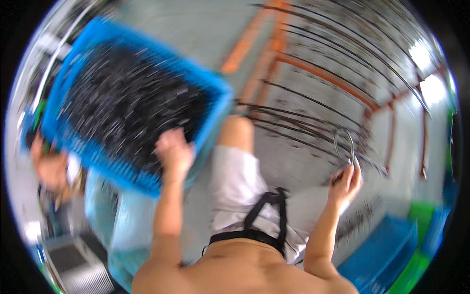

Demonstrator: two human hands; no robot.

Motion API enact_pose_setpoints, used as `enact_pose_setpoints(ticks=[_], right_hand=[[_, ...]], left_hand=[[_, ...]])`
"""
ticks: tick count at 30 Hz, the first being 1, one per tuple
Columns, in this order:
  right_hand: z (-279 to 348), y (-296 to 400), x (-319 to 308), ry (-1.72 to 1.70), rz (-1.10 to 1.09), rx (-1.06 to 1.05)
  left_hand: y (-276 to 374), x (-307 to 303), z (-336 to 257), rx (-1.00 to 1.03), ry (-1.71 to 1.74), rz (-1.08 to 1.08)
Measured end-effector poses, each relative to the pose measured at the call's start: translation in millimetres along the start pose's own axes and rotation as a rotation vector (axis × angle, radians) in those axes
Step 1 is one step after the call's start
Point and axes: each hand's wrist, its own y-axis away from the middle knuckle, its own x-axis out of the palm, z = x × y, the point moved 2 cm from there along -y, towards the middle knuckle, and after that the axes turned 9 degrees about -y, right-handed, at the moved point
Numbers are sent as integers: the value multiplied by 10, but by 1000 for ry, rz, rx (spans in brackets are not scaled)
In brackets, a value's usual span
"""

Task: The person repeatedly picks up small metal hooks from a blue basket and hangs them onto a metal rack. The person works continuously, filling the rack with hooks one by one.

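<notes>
A large blue plastic crate (216, 86) at the left holds a heap of small dark pieces (128, 99), blurred, with bright glints. My left hand (174, 150) is over the crate's near right part, at the edge of the heap; its fingers look spread, and whether they touch the pieces is unclear. On the right, away from the crate, my right hand (347, 180) grips a thin metal ring (343, 141) that stands up from the fingertips.
An orange metal rack (326, 75) with long dark rods stands ahead and right. Blue bins (382, 250) and green bins lie lower right. Pale blue tubs (136, 217) are below the crate. Another person (51, 165) is at the far left, near a grey ribbed box (79, 264).
</notes>
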Motion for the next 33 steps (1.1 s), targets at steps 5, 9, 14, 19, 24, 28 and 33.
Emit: enact_pose_setpoints(ticks=[5,9,14,19,24,28,33], right_hand=[[421,-778,-766,-202,-356,-207],[207,-1260,-1456,-256,-441,-268],[-185,-1424,-1696,-364,-523,-158],[-279,-1462,-1731,-419,-495,-43],[-273,-1518,-1726,-457,-366,7],[-241,-1503,-1763,-441,-385,-2],[-187,-1494,-1700,-383,-384,19]], left_hand=[[-36,365,235,-79,-210,101],[-179,739,353,-146,-316,233],[-392,624,405,-204,-319,334],[-419,520,449,-206,-498,372],[-466,570,435,-342,-447,412],[-467,458,381,-306,-376,358],[-515,542,795,-320,-5,276]])
